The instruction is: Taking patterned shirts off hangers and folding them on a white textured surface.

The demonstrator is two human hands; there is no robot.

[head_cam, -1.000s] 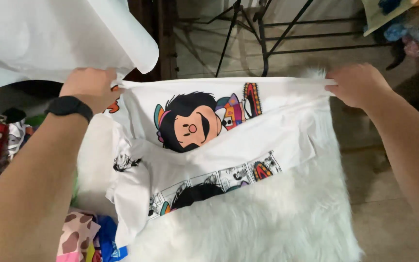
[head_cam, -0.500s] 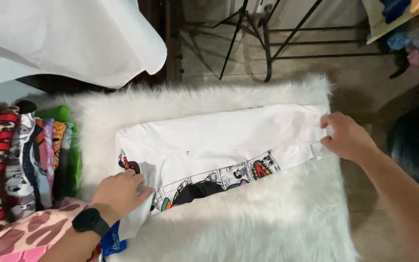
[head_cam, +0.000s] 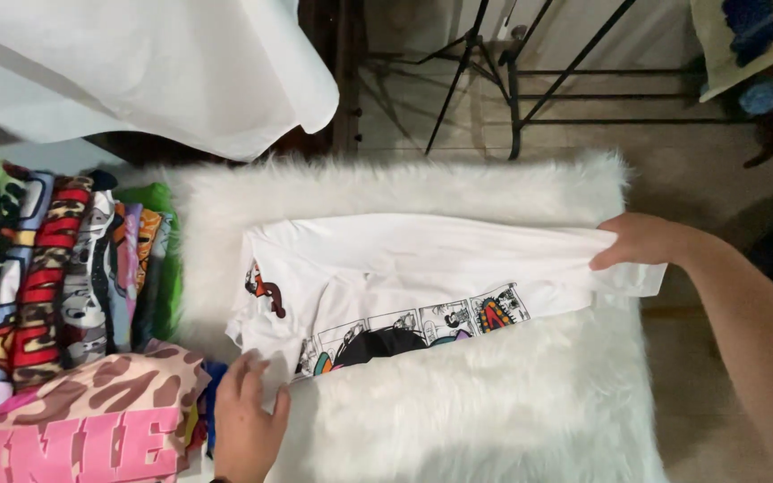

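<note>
- Folding looks partway done from where I sit: the white printed shirt lies across the white furry mat as a long band, its upper part turned down so only a strip of cartoon print shows along the lower edge.
- My right hand pinches the shirt's right end, fingers closed on the cloth, with a corner sticking out past the mat's edge.
- My left hand lies flat at the shirt's lower left corner, fingers spread and loosely pressing, gripping nothing that I can see.
- I judge what's left is bringing the long band into a compact packet; no crosswise fold shows yet.
- A stack of folded patterned clothes sits just left of the mat, with a pink leopard-print piece in front of it.
- Hard to make out: the left wrist is cut off by the bottom edge, the shirt's sleeves are tucked out of sight, and a white sheet covers whatever is at the upper left.
</note>
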